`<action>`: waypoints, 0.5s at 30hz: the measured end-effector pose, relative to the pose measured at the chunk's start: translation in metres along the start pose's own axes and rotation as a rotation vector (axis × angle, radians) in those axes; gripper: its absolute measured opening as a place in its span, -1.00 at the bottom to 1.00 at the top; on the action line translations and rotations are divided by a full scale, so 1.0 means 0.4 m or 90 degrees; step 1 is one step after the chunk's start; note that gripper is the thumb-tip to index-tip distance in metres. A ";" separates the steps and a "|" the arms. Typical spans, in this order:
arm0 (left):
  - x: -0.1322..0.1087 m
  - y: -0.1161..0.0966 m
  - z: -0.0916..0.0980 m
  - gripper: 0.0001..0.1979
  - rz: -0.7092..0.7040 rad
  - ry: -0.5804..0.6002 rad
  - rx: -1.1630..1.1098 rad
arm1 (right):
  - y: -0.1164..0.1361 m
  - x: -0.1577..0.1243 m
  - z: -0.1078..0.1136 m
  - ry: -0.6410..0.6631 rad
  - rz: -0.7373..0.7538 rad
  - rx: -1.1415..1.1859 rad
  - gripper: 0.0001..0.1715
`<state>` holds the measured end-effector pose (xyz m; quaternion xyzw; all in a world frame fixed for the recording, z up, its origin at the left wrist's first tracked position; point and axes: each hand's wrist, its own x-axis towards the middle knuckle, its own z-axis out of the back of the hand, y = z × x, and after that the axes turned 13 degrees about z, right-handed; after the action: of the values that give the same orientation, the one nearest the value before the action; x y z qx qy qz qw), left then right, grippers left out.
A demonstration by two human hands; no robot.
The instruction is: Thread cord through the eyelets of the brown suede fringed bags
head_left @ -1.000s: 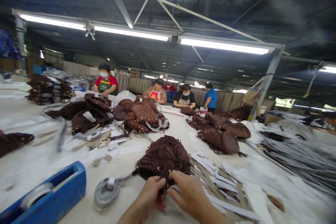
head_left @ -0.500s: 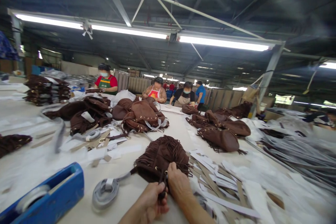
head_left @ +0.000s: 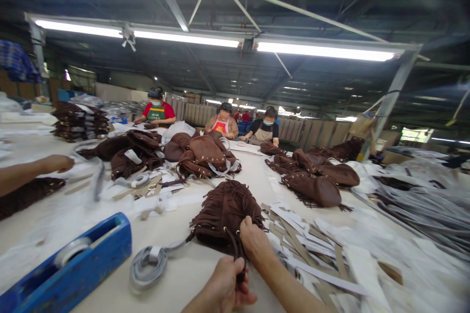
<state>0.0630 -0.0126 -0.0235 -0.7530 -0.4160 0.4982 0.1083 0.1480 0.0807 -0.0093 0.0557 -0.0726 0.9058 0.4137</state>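
A brown fringed suede bag (head_left: 225,210) lies on the pale table (head_left: 183,274) just ahead of me. My right hand (head_left: 254,242) presses on the bag's near edge, fingers curled against it. My left hand (head_left: 229,286), lower down, is closed round the bag's dark drawstring cord (head_left: 237,249), which runs taut from the bag's mouth to my fist. A coil of grey strap (head_left: 149,264) lies to the left of the bag.
A blue tape dispenser (head_left: 73,266) sits at the near left. Piles of brown bags (head_left: 205,156) and paper strips (head_left: 304,249) cover the table. Another person's forearm (head_left: 33,168) reaches in from the left. Three workers (head_left: 223,124) stand at the far end.
My left hand has drawn back toward me along the cord. My right hand has shifted onto the bag's edge. An arm has come in from the left.
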 end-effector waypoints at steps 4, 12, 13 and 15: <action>-0.006 0.001 0.006 -0.73 0.009 0.035 0.037 | -0.044 -0.025 0.048 0.029 0.060 0.106 -0.53; -0.027 -0.019 0.053 -0.82 0.018 0.098 0.112 | -0.113 -0.156 0.155 -0.038 0.116 0.339 -0.39; -0.026 -0.020 0.057 -0.77 0.014 0.099 0.124 | -0.111 -0.172 0.159 -0.053 0.085 0.398 -0.58; -0.021 -0.024 0.065 -0.70 -0.007 0.093 0.148 | -0.099 -0.199 0.156 -0.040 0.002 0.531 -0.90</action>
<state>0.0348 -0.0194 -0.0249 -0.7673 -0.3507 0.4862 0.2276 0.2326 0.0361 0.0427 0.2461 0.2880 0.8561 0.3516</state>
